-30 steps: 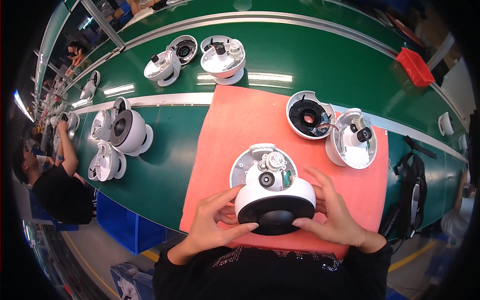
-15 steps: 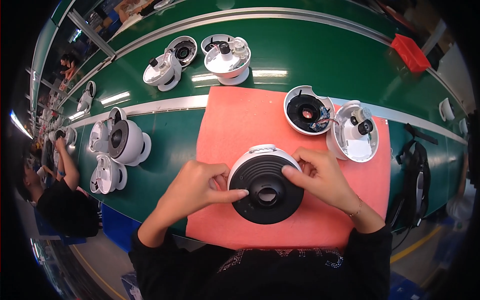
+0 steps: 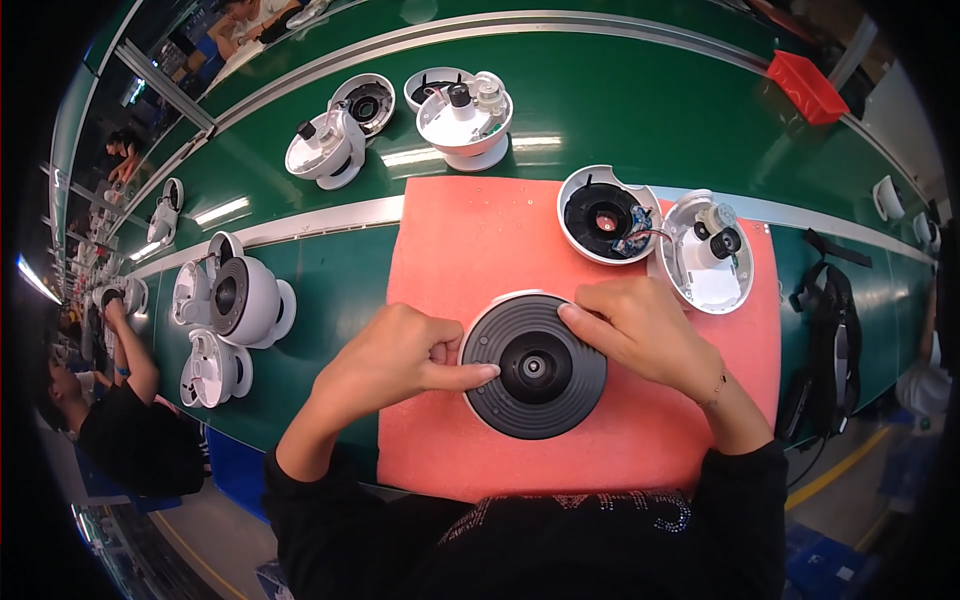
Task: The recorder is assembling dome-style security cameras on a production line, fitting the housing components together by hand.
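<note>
Between my hands is a ball-shaped white camera (image 3: 534,410) with a dark ribbed round face and a lens in its middle, facing up. My left hand (image 3: 410,358) grips its left rim, thumb lying on the dark face and fingers curled at the side. On the upper right rim, my right hand (image 3: 635,325) pinches with its thumb over the edge. Beyond it on the pink foam mat (image 3: 460,240) lies an opened camera: a front shell (image 3: 577,225) with a black inside and a circuit board, wired to a white rear shell (image 3: 712,285).
More white camera units (image 3: 262,305) stand on the green bench at left. Two opened ones (image 3: 320,160) are farther back. A black strap bundle (image 3: 835,340) lies right of the mat, and a red bin (image 3: 808,88) sits far right. At left a co-worker (image 3: 140,430) works.
The held camera has tilted so that its face and lens point more squarely upward. Both hands keep their grip on the rim. My view has shifted slightly.
</note>
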Demonstrator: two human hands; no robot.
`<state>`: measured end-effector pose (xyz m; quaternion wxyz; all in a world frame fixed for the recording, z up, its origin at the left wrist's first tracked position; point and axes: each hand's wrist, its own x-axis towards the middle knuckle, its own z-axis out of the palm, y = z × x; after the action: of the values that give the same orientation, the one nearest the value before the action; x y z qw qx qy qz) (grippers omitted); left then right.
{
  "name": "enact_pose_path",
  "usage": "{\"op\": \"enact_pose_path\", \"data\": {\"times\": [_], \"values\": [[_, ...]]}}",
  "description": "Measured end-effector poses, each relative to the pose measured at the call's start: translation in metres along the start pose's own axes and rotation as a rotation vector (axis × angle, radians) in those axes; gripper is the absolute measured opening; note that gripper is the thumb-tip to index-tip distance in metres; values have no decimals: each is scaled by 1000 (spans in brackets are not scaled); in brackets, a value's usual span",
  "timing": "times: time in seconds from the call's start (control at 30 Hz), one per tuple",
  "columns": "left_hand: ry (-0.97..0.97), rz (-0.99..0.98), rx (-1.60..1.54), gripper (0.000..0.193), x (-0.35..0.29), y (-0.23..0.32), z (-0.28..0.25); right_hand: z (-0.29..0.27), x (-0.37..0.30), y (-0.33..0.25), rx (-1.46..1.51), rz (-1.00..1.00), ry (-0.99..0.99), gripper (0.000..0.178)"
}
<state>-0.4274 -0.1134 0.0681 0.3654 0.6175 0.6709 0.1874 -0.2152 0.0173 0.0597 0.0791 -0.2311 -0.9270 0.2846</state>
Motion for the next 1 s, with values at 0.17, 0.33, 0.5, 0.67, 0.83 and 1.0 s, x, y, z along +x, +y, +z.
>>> {"op": "enact_pose_path", "data": {"times": [0.17, 0.33, 0.5, 0.67, 0.83, 1.0], "values": [[5, -18, -57, 38, -2, -5, 4, 1, 1, 1, -33, -39, 38, 40], [-20, -25, 8, 47, 0, -6, 4, -3, -6, -11, -214, 7, 135, 30], [-16, 15, 76, 48, -1, -2, 1, 1, -13, -35, -118, -427, 201, 43], [-36, 53, 149, 46, -2, -2, -1, 1, -14, -39, 4, -540, -36, 36], [-34, 75, 177, 45, 0, 0, -4, 7, -16, -50, 55, -435, 87, 41], [-58, 58, 170, 45, 0, -4, -3, 11, -13, -40, 32, -525, 45, 41]]}}
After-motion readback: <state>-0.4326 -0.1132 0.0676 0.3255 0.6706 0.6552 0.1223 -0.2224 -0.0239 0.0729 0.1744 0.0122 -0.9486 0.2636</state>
